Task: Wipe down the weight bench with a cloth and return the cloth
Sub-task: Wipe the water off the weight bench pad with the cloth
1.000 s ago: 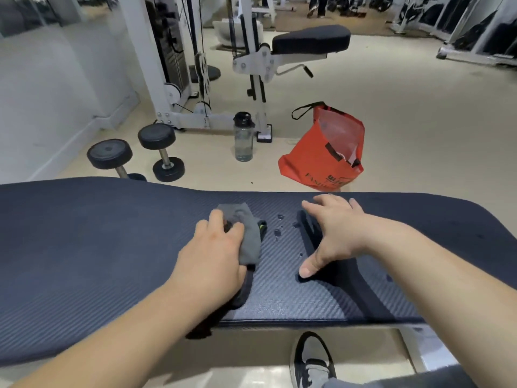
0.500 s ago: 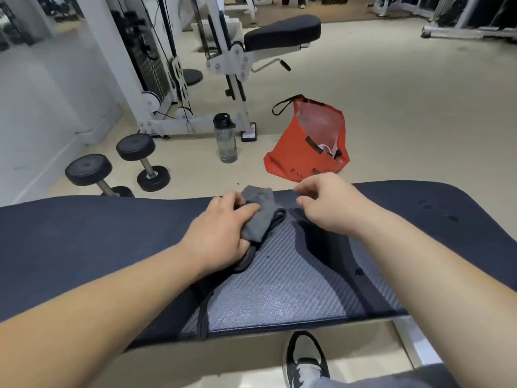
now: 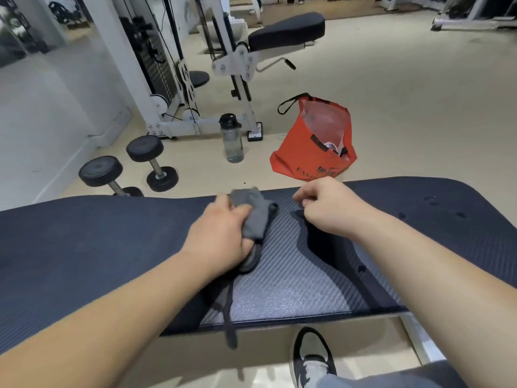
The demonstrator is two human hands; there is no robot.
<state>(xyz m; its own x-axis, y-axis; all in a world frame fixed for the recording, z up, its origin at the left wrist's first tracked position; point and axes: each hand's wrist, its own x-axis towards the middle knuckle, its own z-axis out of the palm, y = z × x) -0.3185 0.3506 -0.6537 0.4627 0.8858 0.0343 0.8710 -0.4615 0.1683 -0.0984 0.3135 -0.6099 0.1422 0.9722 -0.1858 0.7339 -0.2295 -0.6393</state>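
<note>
Even, fairly bright indoor light comes from overhead. The pale floor [image 3: 405,113] takes it flatly, with only faint, soft shadows beside the dumbbells [image 3: 144,148]. On the dark tabletop [image 3: 84,247] a pale sheen spreads over the woven texture towards the near edge, between the forearms. The right hand [image 3: 327,205] and its forearm throw a hard black shadow onto the tabletop just to their left. The left hand [image 3: 221,236] and the cloth [image 3: 253,217] it grips are smeared by motion blur, the cloth's hanging strip most of all. The wide lens bows the tabletop's far edge and swells both forearms where they cross the near edge. Gear far across the floor is soft.
</note>
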